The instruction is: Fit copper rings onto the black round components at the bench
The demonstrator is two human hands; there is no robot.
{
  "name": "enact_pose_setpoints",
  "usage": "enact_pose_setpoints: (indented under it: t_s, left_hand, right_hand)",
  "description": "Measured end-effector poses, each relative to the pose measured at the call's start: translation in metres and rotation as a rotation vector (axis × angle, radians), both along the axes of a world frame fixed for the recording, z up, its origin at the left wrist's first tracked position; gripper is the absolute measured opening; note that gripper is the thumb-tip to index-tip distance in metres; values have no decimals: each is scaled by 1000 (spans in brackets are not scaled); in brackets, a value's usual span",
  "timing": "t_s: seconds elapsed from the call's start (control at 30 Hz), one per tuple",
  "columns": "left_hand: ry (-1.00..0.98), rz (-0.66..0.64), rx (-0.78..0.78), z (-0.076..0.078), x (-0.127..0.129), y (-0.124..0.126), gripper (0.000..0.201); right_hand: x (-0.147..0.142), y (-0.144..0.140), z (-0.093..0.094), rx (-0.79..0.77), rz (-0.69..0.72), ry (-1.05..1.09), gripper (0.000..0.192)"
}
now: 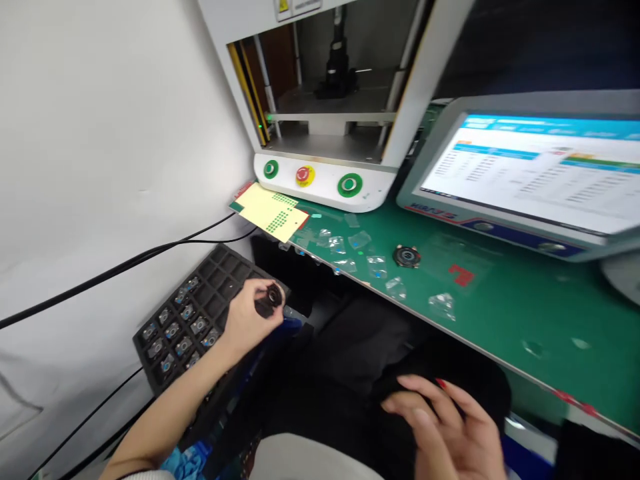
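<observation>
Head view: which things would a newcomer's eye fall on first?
Probably the bright screen at the upper right, then the red button on the front of the white machine. Left of centre, the left hand holds a small dark round part by a black tray.

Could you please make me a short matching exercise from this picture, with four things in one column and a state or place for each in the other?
1. Left hand
2. Right hand
3. Red button
4. Screen

A. Between two green buttons
B. Fingers loosely curled, no part visible in it
C. Lit, with blue bands on white
D. Holding a small round part by the compartment tray

Pairs: 1-D, 2-B, 3-A, 4-C
</observation>
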State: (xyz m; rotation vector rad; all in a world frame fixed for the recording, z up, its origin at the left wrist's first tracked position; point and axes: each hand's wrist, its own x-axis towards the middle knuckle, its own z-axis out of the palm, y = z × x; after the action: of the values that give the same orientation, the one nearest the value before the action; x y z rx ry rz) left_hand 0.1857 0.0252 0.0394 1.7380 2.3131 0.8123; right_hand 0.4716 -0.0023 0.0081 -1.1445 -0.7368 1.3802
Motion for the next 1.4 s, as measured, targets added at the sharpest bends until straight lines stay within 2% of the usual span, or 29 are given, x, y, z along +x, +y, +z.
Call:
enact_pose_setpoints:
  t_s: [0.1,0.23,0.3,0.4,0.43,0.5,0.6,0.67,0.77,0.83,0.9,0.97,1.0,1.07,1.13,1.2,1.4]
  left_hand:
    - [-55,-251,152,-2,59,1,27]
    - [-142,-572,336,-4,111,3,25]
    - [-169,-663,416,-4,127,2,25]
    - [-221,-689,446,0,137,1,31]
    - [-276,-674,400,3,137,2,35]
    - [-517,-654,174,12,133,5,39]
    - [-1138,-713,-349,21,124,15,38]
    - [-1510,-786,-643,20,120,21,40]
    - [-1756,-834,-913,11,122,25,43]
    - [-1810,-839,-979,5,126,25,45]
    - [-1843,-836,-1009,2,130,24,50]
    - [-1844,-826,-973,2,134,23,60]
    - [-1827,-814,-917,4,136,22,66]
    - [-1759,-802,-727,9,138,19,68]
    - [-1628,-814,-511,16,139,15,61]
    - [-1444,-831,-352,23,139,12,52]
    - [-960,-929,-138,39,140,10,54]
  right_hand:
    - [-26,6,16,128,-58,-104,43]
    - [-38,12,22,178,-125,-208,47]
    - [-36,13,23,193,-115,-203,44]
    - [-25,14,24,202,-137,-151,39]
    - [-20,15,25,211,-129,-140,41]
    - [-7,18,29,238,-64,-122,44]
    - [12,20,39,257,128,-56,46]
    - [23,18,46,213,225,-2,42]
    - [34,14,55,134,376,47,38]
    - [38,13,57,115,434,38,38]
    - [40,14,58,149,484,30,41]
    - [43,17,57,229,495,-14,46]
    - [44,18,56,275,459,-66,47]
    - [45,20,56,335,274,-217,38]
    - [45,19,57,338,66,-339,19]
    - [44,16,59,328,-26,-394,13]
    - [43,9,69,400,32,-542,15]
